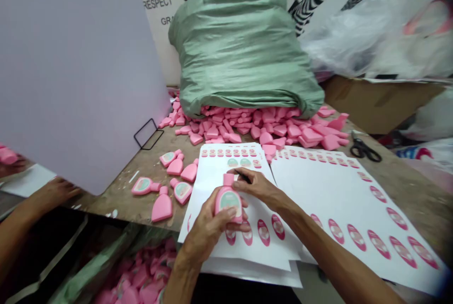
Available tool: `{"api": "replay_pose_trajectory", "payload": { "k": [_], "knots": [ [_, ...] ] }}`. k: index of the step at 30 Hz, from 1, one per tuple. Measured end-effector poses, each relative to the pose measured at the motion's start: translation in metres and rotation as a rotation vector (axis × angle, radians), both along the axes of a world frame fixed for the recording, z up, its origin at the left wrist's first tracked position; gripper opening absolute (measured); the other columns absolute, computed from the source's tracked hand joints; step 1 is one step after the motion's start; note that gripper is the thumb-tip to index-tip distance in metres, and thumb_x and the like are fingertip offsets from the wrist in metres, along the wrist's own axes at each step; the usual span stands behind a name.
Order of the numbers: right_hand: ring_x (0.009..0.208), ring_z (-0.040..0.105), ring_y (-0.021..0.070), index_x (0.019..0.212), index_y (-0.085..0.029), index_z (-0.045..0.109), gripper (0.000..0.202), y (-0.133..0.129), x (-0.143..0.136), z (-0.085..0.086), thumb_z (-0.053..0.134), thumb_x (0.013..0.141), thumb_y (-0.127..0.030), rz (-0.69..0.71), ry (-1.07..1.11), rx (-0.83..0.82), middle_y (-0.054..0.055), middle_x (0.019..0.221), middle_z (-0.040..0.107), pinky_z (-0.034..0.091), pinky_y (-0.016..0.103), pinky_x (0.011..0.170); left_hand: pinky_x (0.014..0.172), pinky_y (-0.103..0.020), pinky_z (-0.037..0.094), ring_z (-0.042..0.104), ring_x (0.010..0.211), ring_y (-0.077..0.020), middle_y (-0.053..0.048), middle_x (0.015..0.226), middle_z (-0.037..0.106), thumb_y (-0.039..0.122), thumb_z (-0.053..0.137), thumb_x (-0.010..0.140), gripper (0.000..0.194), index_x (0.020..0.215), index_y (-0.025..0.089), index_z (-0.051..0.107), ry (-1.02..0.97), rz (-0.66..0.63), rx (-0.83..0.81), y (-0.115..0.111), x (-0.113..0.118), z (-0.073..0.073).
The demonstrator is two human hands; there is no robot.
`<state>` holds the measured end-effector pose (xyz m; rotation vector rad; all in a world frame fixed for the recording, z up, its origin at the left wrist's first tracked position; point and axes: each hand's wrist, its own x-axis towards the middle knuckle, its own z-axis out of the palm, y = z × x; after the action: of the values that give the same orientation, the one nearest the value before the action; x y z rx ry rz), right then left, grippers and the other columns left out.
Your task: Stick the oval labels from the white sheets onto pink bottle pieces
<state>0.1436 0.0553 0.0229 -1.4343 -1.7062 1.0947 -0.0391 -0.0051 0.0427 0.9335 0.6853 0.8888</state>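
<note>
My left hand point(208, 223) is wrapped round a small pink bottle point(228, 200) with a greenish label on its front, held upright with the cap up. Beside the cap is my right hand point(253, 186), its fingers pinched together. A slim dark thing point(243, 175) shows at those fingers; what it is I cannot make out. Beneath both hands lies a sheet of stickers point(212, 176) with small printed labels along its top and pink ovals lower down. To the left, several pink bottles, some labelled point(182, 191) and some plain point(162, 205), lie on the table.
A green sack point(244, 54) stands behind a heap of pink bottles point(247, 124). More sticker sheets point(318, 190) and black scissors point(365, 147) are on the right. A white panel point(78, 68) with a wire stand parts off another person's hand point(53, 195). Below the table edge is a bag of bottles point(138, 280).
</note>
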Motion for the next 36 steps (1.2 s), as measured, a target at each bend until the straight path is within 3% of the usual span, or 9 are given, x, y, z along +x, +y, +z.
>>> {"api": "replay_pose_trajectory", "payload": {
  "k": [2,4,6,11,15,19,27,33,36],
  "knots": [
    [0.078,0.062,0.0186,0.114,-0.019,0.062,0.056,0.019,0.025,-0.006,0.058,0.075,-0.058,-0.243,-0.199,0.002,0.004,0.087,0.067,0.048,0.03,0.068,0.078,-0.039,0.053,0.063,0.083,-0.0204,-0.011,0.102,0.063,0.032,0.061,0.079,0.041,0.116,0.015,0.051,0.166,0.089,0.021,0.005,-0.016,-0.001],
    [0.09,0.062,0.0215,0.113,-0.02,0.062,0.053,0.036,0.054,-0.011,0.056,0.076,-0.058,-0.519,-0.431,0.035,0.006,0.098,0.067,0.047,0.032,0.075,0.085,-0.042,0.05,0.063,0.09,-0.0248,-0.012,0.103,0.064,0.036,0.061,0.077,0.044,0.116,0.016,0.051,0.461,0.284,0.111,0.018,-0.036,-0.007],
    [0.099,0.06,0.0281,0.108,-0.017,0.063,0.052,0.051,0.079,-0.017,0.055,0.076,-0.057,-0.651,-0.556,0.002,0.013,0.102,0.066,0.045,0.038,0.08,0.091,-0.047,0.045,0.058,0.105,-0.0305,-0.014,0.114,0.061,0.036,0.057,0.077,0.051,0.124,0.017,0.046,0.794,0.509,0.237,0.035,-0.054,-0.016],
    [0.096,0.061,0.0349,0.089,-0.014,0.067,0.051,0.073,0.103,-0.035,0.057,0.071,-0.061,-0.666,-0.665,-0.134,0.019,0.095,0.067,0.043,0.045,0.079,0.107,-0.054,0.027,0.033,0.133,-0.0351,-0.021,0.142,0.038,0.031,0.047,0.081,0.064,0.139,0.01,0.031,1.297,0.697,0.561,0.064,-0.074,-0.036],
    [0.088,0.063,0.0304,0.082,-0.016,0.067,0.048,0.082,0.114,-0.044,0.056,0.071,-0.061,-0.624,-0.647,-0.199,0.015,0.088,0.068,0.045,0.037,0.071,0.107,-0.056,0.026,0.03,0.134,-0.0358,-0.024,0.141,0.036,0.032,0.045,0.085,0.059,0.137,0.005,0.035,1.374,0.767,0.735,0.062,-0.065,-0.033],
    [0.069,0.062,0.024,0.071,-0.015,0.066,0.047,0.084,0.125,-0.048,0.058,0.069,-0.061,-0.608,-0.581,-0.203,0.009,0.068,0.065,0.043,0.031,0.058,0.104,-0.048,0.037,0.042,0.127,-0.0289,-0.016,0.131,0.049,0.029,0.043,0.088,0.039,0.123,0.014,0.052,1.215,0.68,0.883,0.044,-0.036,-0.031],
    [0.051,0.047,0.0135,0.06,-0.016,0.06,0.047,0.059,0.144,-0.023,0.059,0.066,-0.062,-0.635,-0.43,0.0,0.0,0.051,0.051,0.031,0.026,0.047,0.1,-0.049,0.041,0.047,0.118,-0.0283,-0.017,0.127,0.053,0.02,0.043,0.088,0.031,0.115,0.013,0.055,1.275,0.11,0.996,0.004,0.008,-0.052],
    [0.047,0.038,0.0102,0.061,-0.016,0.058,0.048,0.04,0.158,0.007,0.063,0.063,-0.064,-0.616,-0.365,0.126,-0.001,0.05,0.047,0.029,0.026,0.046,0.094,-0.052,0.041,0.048,0.112,-0.0325,-0.02,0.12,0.054,0.016,0.044,0.085,0.027,0.108,0.009,0.056,1.522,0.132,0.897,-0.004,0.018,-0.051],
    [0.051,0.043,0.0115,0.069,-0.016,0.063,0.045,0.029,0.153,0.022,0.062,0.067,-0.061,-0.411,-0.374,0.181,0.001,0.058,0.056,0.031,0.025,0.048,0.093,-0.051,0.041,0.048,0.112,-0.0332,-0.02,0.121,0.054,0.02,0.046,0.086,0.025,0.105,0.01,0.059,1.472,0.116,0.845,-0.004,0.015,-0.043]
  ]
}}
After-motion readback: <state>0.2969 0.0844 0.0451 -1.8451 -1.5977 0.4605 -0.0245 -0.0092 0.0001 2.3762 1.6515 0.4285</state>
